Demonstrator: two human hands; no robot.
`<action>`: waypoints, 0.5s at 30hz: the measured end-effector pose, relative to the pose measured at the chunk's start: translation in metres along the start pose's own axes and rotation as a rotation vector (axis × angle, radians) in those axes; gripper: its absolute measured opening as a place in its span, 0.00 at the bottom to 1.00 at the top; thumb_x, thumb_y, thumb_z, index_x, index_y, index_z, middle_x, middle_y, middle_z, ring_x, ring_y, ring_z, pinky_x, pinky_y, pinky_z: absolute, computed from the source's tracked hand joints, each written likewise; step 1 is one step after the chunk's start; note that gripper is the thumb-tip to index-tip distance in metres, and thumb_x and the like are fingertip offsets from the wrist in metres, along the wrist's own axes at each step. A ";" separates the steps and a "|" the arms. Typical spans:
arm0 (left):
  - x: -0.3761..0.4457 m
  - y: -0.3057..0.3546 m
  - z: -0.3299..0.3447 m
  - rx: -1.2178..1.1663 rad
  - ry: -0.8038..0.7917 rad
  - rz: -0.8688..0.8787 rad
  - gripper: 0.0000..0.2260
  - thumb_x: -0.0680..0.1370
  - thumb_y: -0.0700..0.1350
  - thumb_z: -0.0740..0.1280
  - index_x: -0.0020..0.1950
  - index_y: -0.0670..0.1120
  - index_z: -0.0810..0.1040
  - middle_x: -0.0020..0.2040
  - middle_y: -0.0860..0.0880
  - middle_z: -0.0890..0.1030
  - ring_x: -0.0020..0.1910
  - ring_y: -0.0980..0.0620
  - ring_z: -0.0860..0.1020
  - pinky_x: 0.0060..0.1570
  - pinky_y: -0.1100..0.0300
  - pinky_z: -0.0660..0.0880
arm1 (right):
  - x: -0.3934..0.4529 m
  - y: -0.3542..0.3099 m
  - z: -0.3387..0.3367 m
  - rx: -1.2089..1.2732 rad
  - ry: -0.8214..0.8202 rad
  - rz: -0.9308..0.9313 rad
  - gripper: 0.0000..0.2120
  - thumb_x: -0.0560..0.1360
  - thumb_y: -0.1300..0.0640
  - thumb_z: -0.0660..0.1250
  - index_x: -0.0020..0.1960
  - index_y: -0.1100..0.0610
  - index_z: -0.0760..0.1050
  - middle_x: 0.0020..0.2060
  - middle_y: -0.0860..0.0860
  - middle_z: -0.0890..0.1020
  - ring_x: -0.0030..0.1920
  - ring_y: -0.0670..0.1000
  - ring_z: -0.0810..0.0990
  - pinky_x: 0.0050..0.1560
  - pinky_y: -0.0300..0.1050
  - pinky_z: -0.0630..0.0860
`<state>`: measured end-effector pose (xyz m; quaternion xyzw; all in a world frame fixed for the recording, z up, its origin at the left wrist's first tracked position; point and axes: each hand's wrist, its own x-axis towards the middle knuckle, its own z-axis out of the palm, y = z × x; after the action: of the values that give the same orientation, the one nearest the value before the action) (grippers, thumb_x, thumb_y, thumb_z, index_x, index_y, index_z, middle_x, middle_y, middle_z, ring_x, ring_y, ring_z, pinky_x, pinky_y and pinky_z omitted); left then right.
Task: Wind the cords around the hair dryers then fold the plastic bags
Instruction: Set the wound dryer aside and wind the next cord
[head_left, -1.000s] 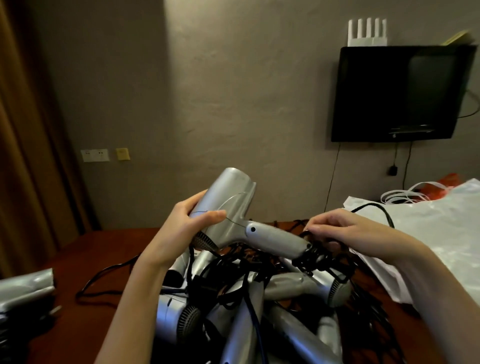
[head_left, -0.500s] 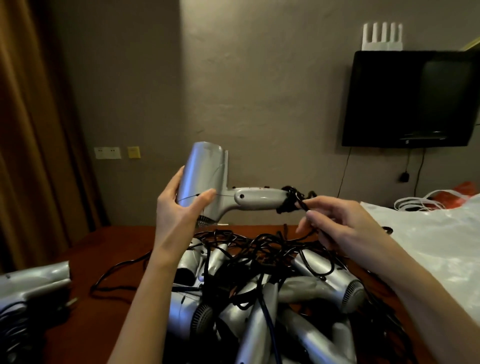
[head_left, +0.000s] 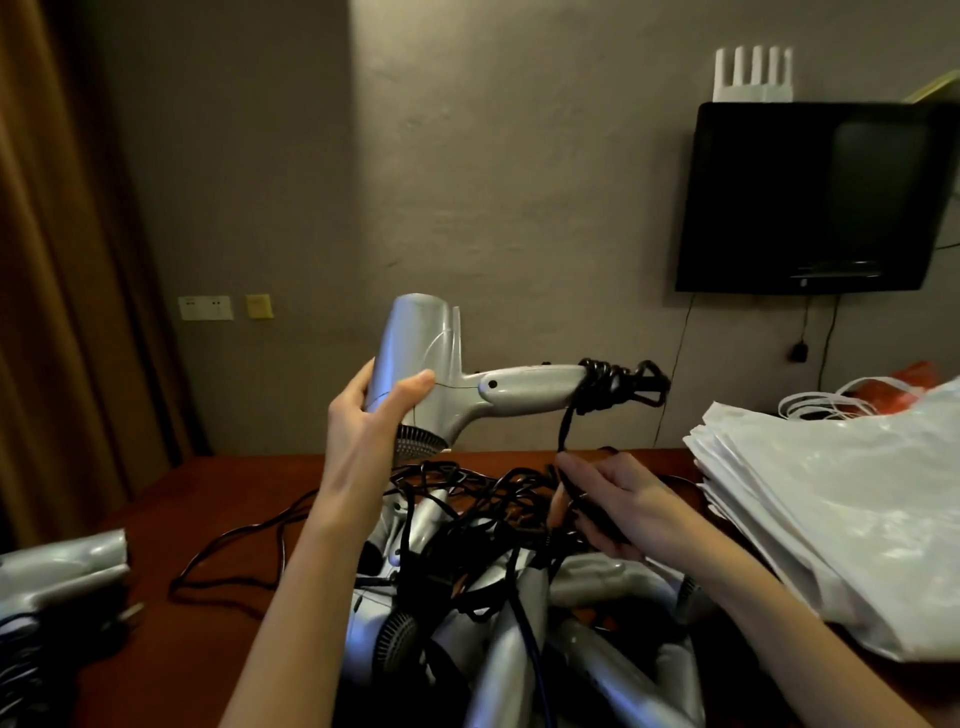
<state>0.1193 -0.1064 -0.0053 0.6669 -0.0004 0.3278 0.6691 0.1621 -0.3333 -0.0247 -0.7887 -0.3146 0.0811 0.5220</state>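
Note:
My left hand (head_left: 371, 431) grips the barrel of a silver hair dryer (head_left: 467, 382), held up above the pile with its handle pointing right. A few turns of its black cord (head_left: 610, 387) are bunched at the handle's end. One strand drops from there to my right hand (head_left: 618, 506), which pinches it low over the pile. Below lies a heap of several silver hair dryers (head_left: 509, 639) with tangled black cords. A stack of white plastic bags (head_left: 841, 514) lies at the right.
The red-brown table (head_left: 171, 654) carries everything. More silver dryers with wound cords (head_left: 57, 587) sit at the left edge. A loose black cord (head_left: 228, 561) loops across the table's left half. A dark TV (head_left: 815, 197) hangs on the wall; a curtain hangs at left.
The dryer went up from the pile and now stands clear above it. My right hand left the handle's end and dropped down along the cord to just above the tangle.

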 end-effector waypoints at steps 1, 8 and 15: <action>0.000 0.000 -0.001 -0.026 -0.034 -0.025 0.23 0.62 0.61 0.72 0.53 0.52 0.82 0.46 0.48 0.85 0.50 0.44 0.82 0.51 0.43 0.78 | 0.000 -0.002 -0.004 -0.014 -0.012 0.038 0.27 0.76 0.39 0.56 0.35 0.61 0.79 0.17 0.50 0.70 0.17 0.46 0.64 0.20 0.34 0.61; -0.001 0.004 -0.016 -0.074 -0.278 -0.143 0.29 0.60 0.57 0.72 0.55 0.41 0.80 0.44 0.40 0.82 0.39 0.46 0.81 0.33 0.58 0.77 | -0.008 0.002 -0.041 0.025 0.017 -0.064 0.21 0.65 0.52 0.78 0.23 0.52 0.68 0.20 0.47 0.65 0.21 0.45 0.60 0.22 0.34 0.56; -0.009 0.007 -0.002 0.060 -0.518 -0.070 0.20 0.61 0.55 0.73 0.51 0.51 0.84 0.45 0.48 0.84 0.42 0.51 0.82 0.36 0.61 0.78 | -0.008 -0.003 -0.051 0.075 -0.040 0.087 0.15 0.68 0.48 0.70 0.40 0.62 0.76 0.24 0.49 0.69 0.22 0.43 0.64 0.21 0.31 0.58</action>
<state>0.1083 -0.1087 -0.0027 0.7479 -0.1387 0.1226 0.6375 0.1779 -0.3767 -0.0007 -0.7797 -0.2874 0.1311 0.5406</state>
